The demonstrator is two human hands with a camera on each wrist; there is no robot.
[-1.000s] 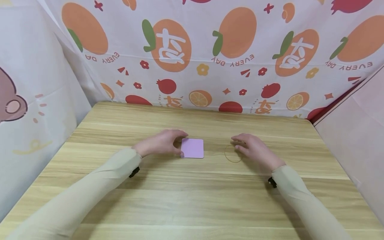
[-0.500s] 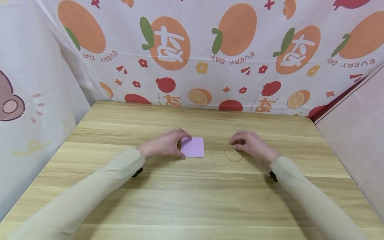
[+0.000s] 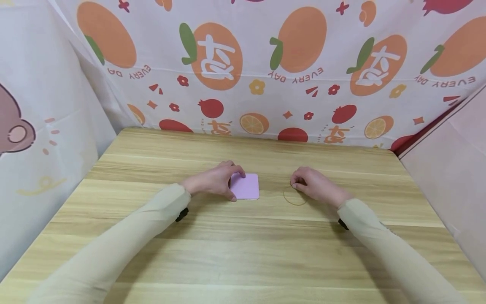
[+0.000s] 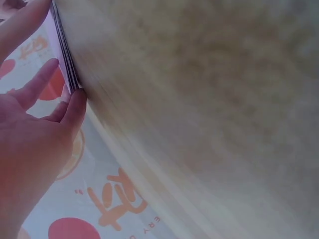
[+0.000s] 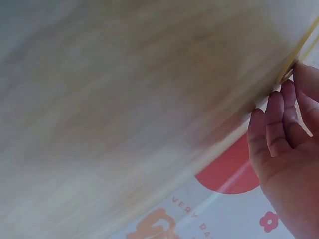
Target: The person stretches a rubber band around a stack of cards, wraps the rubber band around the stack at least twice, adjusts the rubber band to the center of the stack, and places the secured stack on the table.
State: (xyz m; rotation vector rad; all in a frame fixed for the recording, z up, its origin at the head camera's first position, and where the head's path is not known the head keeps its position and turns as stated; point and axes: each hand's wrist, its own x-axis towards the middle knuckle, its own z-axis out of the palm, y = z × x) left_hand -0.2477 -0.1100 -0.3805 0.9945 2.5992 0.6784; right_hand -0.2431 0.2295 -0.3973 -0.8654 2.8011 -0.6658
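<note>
A small stack of purple square cards (image 3: 244,186) with rounded corners lies at the middle of the table. My left hand (image 3: 214,179) grips it from the left, thumb at the near edge and fingers at the far edge. In the left wrist view several thin layers show along the side of the card stack (image 4: 65,55). To the right, a thin yellow rubber band (image 3: 295,204) forms a loop on the table. My right hand (image 3: 317,183) pinches its far side between thumb and fingertips; the right wrist view shows the rubber band (image 5: 299,50) at the thumb tip.
The light wooden table (image 3: 228,253) runs back to a white curtain (image 3: 258,55) printed with fruit. Another curtain (image 3: 49,84) hangs along the left, and a pale panel (image 3: 452,169) borders the right side.
My left hand has shifted slightly right, its fingers drawing in on the card stack. The right hand's fingers have come together on the rubber band, having been spread above it.
</note>
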